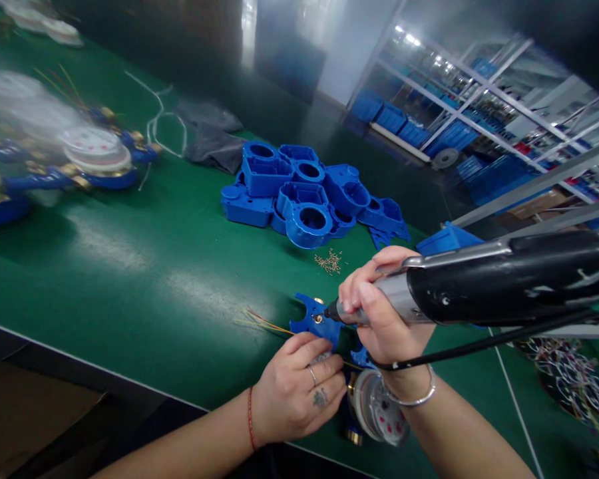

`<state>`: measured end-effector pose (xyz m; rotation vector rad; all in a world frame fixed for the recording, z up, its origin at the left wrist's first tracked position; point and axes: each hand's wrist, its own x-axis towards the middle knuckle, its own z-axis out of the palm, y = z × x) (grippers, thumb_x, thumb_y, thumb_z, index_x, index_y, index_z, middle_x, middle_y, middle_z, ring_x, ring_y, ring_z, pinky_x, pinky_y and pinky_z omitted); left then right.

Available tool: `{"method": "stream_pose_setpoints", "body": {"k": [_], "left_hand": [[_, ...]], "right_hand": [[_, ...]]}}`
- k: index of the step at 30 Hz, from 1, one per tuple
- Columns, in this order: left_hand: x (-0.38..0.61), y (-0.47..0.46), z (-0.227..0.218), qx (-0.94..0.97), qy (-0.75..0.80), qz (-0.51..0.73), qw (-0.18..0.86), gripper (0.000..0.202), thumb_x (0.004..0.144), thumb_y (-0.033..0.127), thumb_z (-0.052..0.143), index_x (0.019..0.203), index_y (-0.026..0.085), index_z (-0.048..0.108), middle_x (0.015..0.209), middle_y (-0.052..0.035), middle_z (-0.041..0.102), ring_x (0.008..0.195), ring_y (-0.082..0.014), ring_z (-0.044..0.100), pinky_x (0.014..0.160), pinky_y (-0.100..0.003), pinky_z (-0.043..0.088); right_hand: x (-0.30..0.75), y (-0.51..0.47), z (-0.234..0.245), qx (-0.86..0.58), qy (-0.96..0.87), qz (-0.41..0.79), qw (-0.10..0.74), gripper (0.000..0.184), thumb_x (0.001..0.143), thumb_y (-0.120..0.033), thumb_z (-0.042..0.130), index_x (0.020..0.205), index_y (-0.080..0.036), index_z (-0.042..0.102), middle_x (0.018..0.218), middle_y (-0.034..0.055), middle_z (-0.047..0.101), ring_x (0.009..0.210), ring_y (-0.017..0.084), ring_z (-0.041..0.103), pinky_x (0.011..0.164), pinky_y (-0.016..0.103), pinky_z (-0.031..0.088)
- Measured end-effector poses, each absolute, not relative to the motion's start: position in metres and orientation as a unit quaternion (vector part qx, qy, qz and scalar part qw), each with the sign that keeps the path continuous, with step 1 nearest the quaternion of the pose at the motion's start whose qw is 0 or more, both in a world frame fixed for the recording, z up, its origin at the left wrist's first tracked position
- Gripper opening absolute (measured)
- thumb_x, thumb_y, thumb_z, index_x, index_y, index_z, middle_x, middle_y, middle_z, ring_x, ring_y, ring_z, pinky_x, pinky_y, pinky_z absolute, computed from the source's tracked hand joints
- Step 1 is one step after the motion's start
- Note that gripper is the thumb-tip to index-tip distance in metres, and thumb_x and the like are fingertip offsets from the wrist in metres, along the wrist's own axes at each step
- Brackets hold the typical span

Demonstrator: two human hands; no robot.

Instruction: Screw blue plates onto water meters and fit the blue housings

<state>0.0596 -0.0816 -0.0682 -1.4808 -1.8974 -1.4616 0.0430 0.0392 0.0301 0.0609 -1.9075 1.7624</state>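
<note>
Meters (pixel 97 150) sit well left of the blue bracket (pixel 307 324); left hand (pixel 299 386) covers its near edge, fingers together, grip unclear; screws (pixel 329 261) lie beyond it; right hand (pixel 387 306) wraps fingers around a power screwdriver (pixel 459 286), tip at the bracket.

No words, brands or numbers can be read. Red marks are borne by the near dial (pixel 390 419) and the far dial (pixel 90 141), too small and blurred to be deciphered; no lettering is made out on the screwdriver (pixel 484 283).
</note>
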Motion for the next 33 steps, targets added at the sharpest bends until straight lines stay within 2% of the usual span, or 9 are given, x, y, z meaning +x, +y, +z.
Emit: {"method": "stream_pose_setpoints", "body": {"k": [6,11,16,22,28,33], "left_hand": [[0.0592,-0.0811,-0.0665,-0.516,-0.66,-0.519,0.167,0.006,0.081,0.015,0.062,0.087,0.013,0.065,0.087,-0.0016,0.071,0.091,-0.0194,0.061,0.09,-0.035,0.043],[0.06,-0.0812,-0.0679,-0.52,-0.665,-0.513,0.154,0.007,0.08,0.015,0.064,0.087,0.015,0.065,0.089,-0.0008,0.072,0.094,-0.0195,0.061,0.093,-0.036,0.041],[0.0603,-0.0826,-0.0697,-0.523,-0.668,-0.509,0.145,0.007,0.081,0.015,0.063,0.088,0.015,0.064,0.09,-0.0006,0.071,0.094,-0.0194,0.06,0.092,-0.036,0.041],[0.0607,-0.082,-0.0685,-0.523,-0.668,-0.51,0.142,0.008,0.08,0.013,0.063,0.088,0.015,0.064,0.089,-0.0013,0.071,0.093,-0.0192,0.06,0.091,-0.037,0.042],[0.0607,-0.0818,-0.0672,-0.52,-0.672,-0.507,0.147,0.007,0.081,0.013,0.062,0.087,0.015,0.064,0.088,-0.0016,0.071,0.091,-0.0195,0.061,0.089,-0.037,0.044],[0.0608,-0.0819,-0.069,-0.524,-0.67,-0.505,0.149,0.006,0.081,0.014,0.06,0.086,0.016,0.064,0.086,-0.0015,0.071,0.09,-0.0192,0.061,0.087,-0.037,0.045]], "right_hand": [[0.0404,0.0413,0.0304,0.019,-0.69,0.663,0.288,0.016,0.082,-0.016,0.06,0.088,-0.022,0.048,0.06,-0.0074,0.049,0.047,0.009,0.051,0.045,0.024,0.044],[0.0447,0.0412,0.0282,0.012,-0.7,0.658,0.277,0.026,0.082,-0.018,0.061,0.103,-0.025,0.048,0.061,-0.0073,0.052,0.047,0.01,0.05,0.045,0.026,0.044],[0.0462,0.0412,0.0259,0.024,-0.702,0.652,0.286,0.019,0.084,-0.017,0.059,0.093,-0.027,0.047,0.062,-0.0066,0.051,0.049,0.011,0.051,0.046,0.026,0.044],[0.0433,0.0386,0.0241,0.011,-0.722,0.628,0.291,0.025,0.083,-0.02,0.06,0.102,-0.027,0.046,0.061,-0.0084,0.049,0.045,0.01,0.048,0.045,0.025,0.044],[0.0456,0.0392,0.0236,0.016,-0.714,0.636,0.292,0.017,0.083,-0.018,0.059,0.091,-0.025,0.045,0.062,-0.0083,0.05,0.047,0.008,0.05,0.045,0.023,0.044],[0.0444,0.0381,0.0237,0.003,-0.72,0.632,0.287,0.023,0.083,-0.021,0.059,0.1,-0.025,0.045,0.06,-0.0086,0.051,0.045,0.009,0.048,0.044,0.024,0.043]]}}
